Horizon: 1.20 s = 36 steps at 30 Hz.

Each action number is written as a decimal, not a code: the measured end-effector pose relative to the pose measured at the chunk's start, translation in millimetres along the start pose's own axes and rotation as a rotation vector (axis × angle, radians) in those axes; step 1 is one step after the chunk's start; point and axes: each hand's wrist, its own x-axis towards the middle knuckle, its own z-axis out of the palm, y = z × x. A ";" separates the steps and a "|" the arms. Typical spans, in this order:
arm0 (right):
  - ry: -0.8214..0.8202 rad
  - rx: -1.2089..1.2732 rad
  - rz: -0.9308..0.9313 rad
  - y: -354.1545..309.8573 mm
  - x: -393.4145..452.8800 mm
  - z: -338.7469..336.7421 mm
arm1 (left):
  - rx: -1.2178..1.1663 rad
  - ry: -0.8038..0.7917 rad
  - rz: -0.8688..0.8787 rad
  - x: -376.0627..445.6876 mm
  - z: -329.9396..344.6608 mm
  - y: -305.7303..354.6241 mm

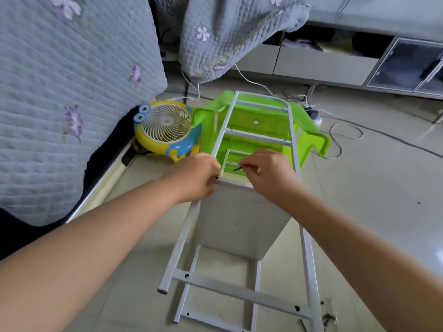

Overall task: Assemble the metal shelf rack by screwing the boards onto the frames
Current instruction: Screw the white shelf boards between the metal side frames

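A white metal ladder-shaped frame (242,293) lies across the floor, its far end propped on a green plastic stool (309,130). A white board (242,216) stands on edge under the frame's middle. My left hand (196,176) grips the frame's left rail where the board's top corner meets it, beside a small black screw hole. My right hand (266,173) pinches a thin black tool or screw (237,168) just above the board's top edge. A second frame (189,283) lies lower, under the board.
A yellow and blue desk fan (165,130) sits left of the stool against a quilt-covered bed (60,92). White cables (335,140) trail on the floor at the right. Loose screws (327,317) lie at the bottom right. A low cabinet (359,63) runs along the back.
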 end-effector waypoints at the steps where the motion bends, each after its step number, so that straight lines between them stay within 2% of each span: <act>1: -0.008 -0.004 0.031 -1.2 3.4 1.2 | 0.017 -0.010 -0.006 1.8 0.4 -0.3; 8: -0.116 -0.015 0.174 -4.9 12.7 1.8 | 0.034 -0.063 -0.049 13.3 2.5 -2.1; 12: -0.167 -0.007 0.144 -7.2 13.7 2.8 | -0.019 -0.059 -0.075 17.9 6.1 -4.9; 14: -0.140 0.022 0.124 -10.3 13.5 3.8 | -0.061 -0.058 -0.082 18.1 7.1 -6.1; 20: -0.018 0.039 0.061 -17.1 14.3 12.3 | -0.227 0.075 -0.041 2.8 5.6 -13.4; 26: -0.078 0.032 0.006 -20.1 16.0 19.5 | -0.234 -0.073 0.022 -9.5 16.0 -30.0; 36: -0.208 -0.114 -0.168 -21.7 18.2 24.4 | -0.291 -0.105 0.030 -9.7 20.5 -31.6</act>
